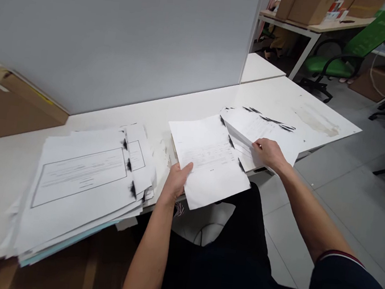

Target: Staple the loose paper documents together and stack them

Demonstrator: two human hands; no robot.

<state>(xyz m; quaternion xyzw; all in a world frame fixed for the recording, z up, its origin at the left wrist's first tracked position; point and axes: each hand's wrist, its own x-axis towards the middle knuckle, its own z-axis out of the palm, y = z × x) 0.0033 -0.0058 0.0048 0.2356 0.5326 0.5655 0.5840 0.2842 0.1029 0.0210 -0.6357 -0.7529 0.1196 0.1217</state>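
Note:
My left hand (175,180) grips a printed sheet of paper (212,140) by its lower left edge, thumb on top and fingers underneath. Black smudges run down that sheet's right edge, and its lower part hangs past the table edge. Closed in a pinch, my right hand (268,152) is at a second sheet (250,124), raised at its near side, with black marks along its far edge. What lies under this sheet is partly hidden. To the left, a stack of printed papers (81,169) bears similar smudges, with a light blue layer near the bottom.
A white table (162,108) runs along a grey partition (129,30). One cardboard box (20,101) stands at the far left. Beyond the table's right end are a green office chair (336,66) and a desk (296,25) with boxes on it.

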